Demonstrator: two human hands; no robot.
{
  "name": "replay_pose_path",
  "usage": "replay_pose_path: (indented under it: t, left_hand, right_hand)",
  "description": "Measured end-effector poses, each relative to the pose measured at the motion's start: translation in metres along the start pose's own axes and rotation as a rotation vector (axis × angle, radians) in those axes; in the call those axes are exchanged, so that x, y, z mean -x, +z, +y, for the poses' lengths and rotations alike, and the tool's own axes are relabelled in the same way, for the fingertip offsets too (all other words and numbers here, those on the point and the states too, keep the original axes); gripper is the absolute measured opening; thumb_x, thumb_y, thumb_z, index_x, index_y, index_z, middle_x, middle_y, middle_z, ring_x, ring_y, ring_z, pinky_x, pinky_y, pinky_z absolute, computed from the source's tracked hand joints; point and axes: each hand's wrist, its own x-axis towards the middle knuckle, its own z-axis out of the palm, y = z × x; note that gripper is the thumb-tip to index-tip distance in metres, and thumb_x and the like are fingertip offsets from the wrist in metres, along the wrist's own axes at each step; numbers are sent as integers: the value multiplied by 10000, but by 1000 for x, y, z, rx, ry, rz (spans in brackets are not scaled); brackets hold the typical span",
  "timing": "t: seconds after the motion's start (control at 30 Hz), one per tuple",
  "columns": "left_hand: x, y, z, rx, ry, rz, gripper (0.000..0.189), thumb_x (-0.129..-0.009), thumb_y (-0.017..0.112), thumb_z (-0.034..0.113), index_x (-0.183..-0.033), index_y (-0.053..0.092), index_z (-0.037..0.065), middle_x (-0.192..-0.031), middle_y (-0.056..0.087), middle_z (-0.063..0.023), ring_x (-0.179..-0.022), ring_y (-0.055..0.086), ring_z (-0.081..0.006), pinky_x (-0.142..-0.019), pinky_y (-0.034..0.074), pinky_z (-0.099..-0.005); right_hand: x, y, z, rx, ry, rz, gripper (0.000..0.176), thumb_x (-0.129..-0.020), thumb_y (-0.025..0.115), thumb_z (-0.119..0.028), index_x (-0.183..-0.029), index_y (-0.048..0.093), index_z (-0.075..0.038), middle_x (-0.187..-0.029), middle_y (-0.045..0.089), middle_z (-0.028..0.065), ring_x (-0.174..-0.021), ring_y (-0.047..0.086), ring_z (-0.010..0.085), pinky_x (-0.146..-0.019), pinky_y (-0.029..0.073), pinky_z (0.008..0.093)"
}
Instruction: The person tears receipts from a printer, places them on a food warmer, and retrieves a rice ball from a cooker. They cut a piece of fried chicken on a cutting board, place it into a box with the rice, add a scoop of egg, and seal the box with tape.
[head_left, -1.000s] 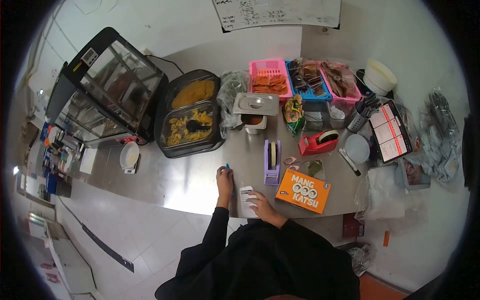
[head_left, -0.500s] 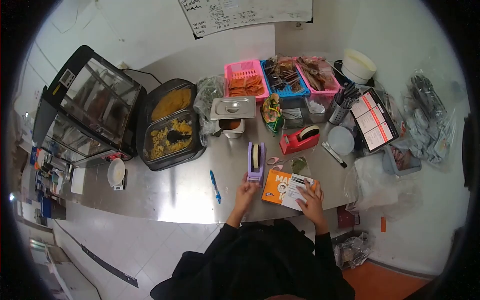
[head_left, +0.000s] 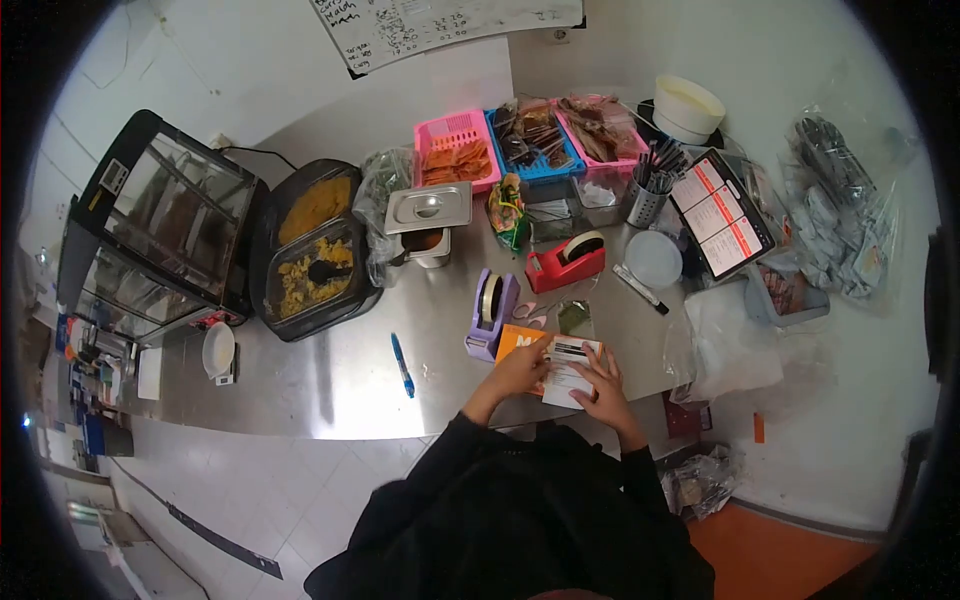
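An orange box (head_left: 510,342) with white lettering lies near the front edge of the steel table. On top of it is a white printed label (head_left: 566,384). My right hand (head_left: 606,390) rests on the label's right side, its fingers spread flat. My left hand (head_left: 520,368) reaches over the box from the left, fingers bent together and tips at the label's upper left. Whatever those fingers may pinch is too small to make out. Just left of the box stands a purple tape dispenser (head_left: 491,318). Pink-handled scissors (head_left: 530,315) lie behind the box.
A red tape dispenser (head_left: 565,263), a marker (head_left: 640,289) and a small green packet (head_left: 575,318) lie behind the hands. To the left are a blue pen (head_left: 402,365), a black food tray (head_left: 262,300) and a glass display warmer (head_left: 165,215). A tablet (head_left: 722,215) leans at right.
My left hand has gone from the purple tape dispenser rightward onto the box and label. My right hand stays on the label. The whole view has shifted slightly.
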Motion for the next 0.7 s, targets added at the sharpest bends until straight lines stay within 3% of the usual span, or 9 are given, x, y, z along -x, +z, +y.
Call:
replay_pose_path:
  t: [0.1,0.13,0.2,0.27,0.33,0.47,0.57,0.63,0.7]
  left_hand:
    - [-31,9,-19,-490,58,-37,890,-649,633,318,-1296,67,86,-771,589,-168,-708,574,-310,-610,451,-384]
    - [-31,8,-15,-495,63,-32,890,-649,633,318,-1296,67,86,-771,589,-168,-708,574,-310,-610,451,-384]
    - [-25,3,-1,-688,-176,-55,838,-659,631,310,-1289,118,104,-725,587,-171,-665,578,-317,-573,452,-398]
    - [-14,-1,-2,-662,-173,22,861,-650,637,336,-1290,110,104,-706,590,-157,-644,579,-312,-554,453,-397]
    - [-1,0,-12,-637,-168,92,884,-641,642,362,-1292,102,105,-686,593,-142,-624,580,-308,-535,455,-395]
    - [10,10,-22,-563,-172,213,846,-653,610,441,-1294,138,155,-648,589,-114,-591,577,-297,-502,441,-392]
    - [5,14,-27,-628,-190,275,838,-600,626,502,-1249,254,126,-621,580,-136,-597,583,-297,-493,443,-384]
    - [0,12,-30,-619,-184,271,831,-598,623,510,-1241,265,125,-613,575,-142,-595,582,-300,-488,441,-386]
    - [1,9,-32,-605,-188,260,824,-596,620,519,-1233,276,125,-604,569,-147,-593,580,-302,-483,439,-388]
  right_hand:
    - [-3,-6,-2,42,-18,11,414,-678,607,-296,-1061,525,-161,-1275,315,77,-1151,218,402,-922,187,488]
    - [-4,-8,-2,77,-28,15,426,-667,618,-307,-1051,527,-147,-1247,345,91,-1127,257,390,-910,210,484]
    - [-17,-15,2,45,-43,86,416,-636,641,-284,-1002,537,-116,-1172,399,115,-1090,306,367,-886,249,459]
    - [-37,-15,16,7,-53,154,408,-604,664,-261,-954,547,-86,-1097,453,138,-1053,354,344,-862,288,434]
    - [-72,7,48,-77,308,364,399,-587,679,-271,-895,537,-61,-935,521,152,-903,468,314,-764,361,395]
    - [-115,21,68,298,333,181,384,-606,674,-195,-913,495,-50,-811,548,151,-752,523,298,-652,401,376]
    - [-134,20,72,113,325,113,389,-617,647,-67,-944,436,-56,-713,532,131,-673,527,289,-579,414,373]
    - [-133,2,53,3,207,225,413,-609,610,40,-943,388,-60,-682,493,104,-645,531,237,-526,421,330]
    - [-126,-25,13,-147,172,251,400,-628,597,29,-953,384,-63,-679,498,99,-660,537,218,-542,429,313]
